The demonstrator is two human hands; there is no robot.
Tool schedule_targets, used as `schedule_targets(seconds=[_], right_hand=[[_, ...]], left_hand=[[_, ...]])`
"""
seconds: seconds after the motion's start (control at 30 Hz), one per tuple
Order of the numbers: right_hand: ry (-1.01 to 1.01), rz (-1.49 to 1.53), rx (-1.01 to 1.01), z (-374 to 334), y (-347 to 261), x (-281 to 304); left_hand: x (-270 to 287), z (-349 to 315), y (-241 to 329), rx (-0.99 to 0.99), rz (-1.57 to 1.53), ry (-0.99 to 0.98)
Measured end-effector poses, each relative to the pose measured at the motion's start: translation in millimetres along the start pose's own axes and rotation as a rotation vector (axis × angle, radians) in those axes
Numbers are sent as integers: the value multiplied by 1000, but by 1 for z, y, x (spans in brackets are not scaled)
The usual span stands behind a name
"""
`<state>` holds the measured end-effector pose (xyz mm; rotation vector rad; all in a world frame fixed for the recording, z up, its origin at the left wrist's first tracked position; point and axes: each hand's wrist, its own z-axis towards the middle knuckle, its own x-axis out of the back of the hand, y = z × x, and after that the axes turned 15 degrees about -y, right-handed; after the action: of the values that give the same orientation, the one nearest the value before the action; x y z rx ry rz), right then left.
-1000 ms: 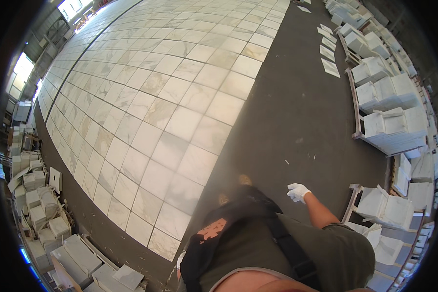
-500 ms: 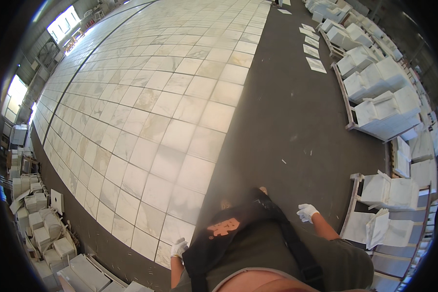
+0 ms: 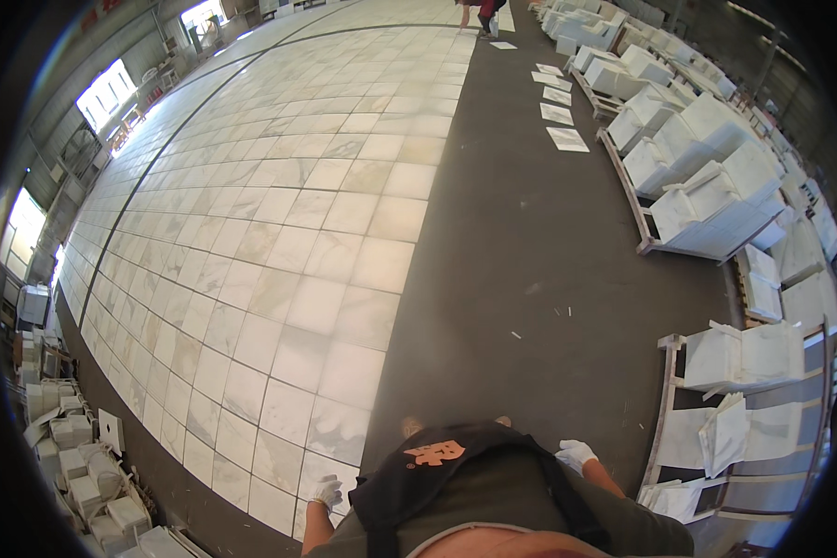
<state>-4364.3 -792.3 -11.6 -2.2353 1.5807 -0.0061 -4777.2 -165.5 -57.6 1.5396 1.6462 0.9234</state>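
Note:
My left hand (image 3: pixel 326 492), in a white glove, hangs at my left side above the edge of a wide field of white, grey-veined stone tiles (image 3: pixel 316 304) laid in a grid. Its fingers are loosely apart and hold nothing that I can see. Beyond my right hip, my right hand (image 3: pixel 576 455) hangs over the dark floor (image 3: pixel 493 279), gloved in white too. Those fingers are loosely extended, with nothing visible in them. A black apron (image 3: pixel 474 470) with an orange print covers my front. Two shoe tips show just past it.
Pallets of stacked white slabs (image 3: pixel 716 209) line the right side, a nearer rack (image 3: pixel 744 358) among them. Several loose tiles (image 3: pixel 567 139) lie on the floor. At the far end a person (image 3: pixel 485 11) bends over the tiles. More stone stacks (image 3: pixel 88 484) stand at left.
The view has tipped up and shifted forward, bringing the far person into sight. My right hand sits closer to my body; my left hand appears lower and further left.

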Motion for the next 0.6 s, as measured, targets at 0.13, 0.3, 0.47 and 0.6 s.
schedule_targets(seconds=[0.13,0.3,0.47,0.6], right_hand=[[118,-96,-11,-37,16,55],[239,54,-7,-63,28,102],[141,221,31,-53,34,140],[134,141,120,-47,18,146]], left_hand=[[-34,39,23,130,-182,4],[-78,81,87,-148,276,-169],[-117,94,130,67,141,-37],[-122,98,114,135,-40,-73]])
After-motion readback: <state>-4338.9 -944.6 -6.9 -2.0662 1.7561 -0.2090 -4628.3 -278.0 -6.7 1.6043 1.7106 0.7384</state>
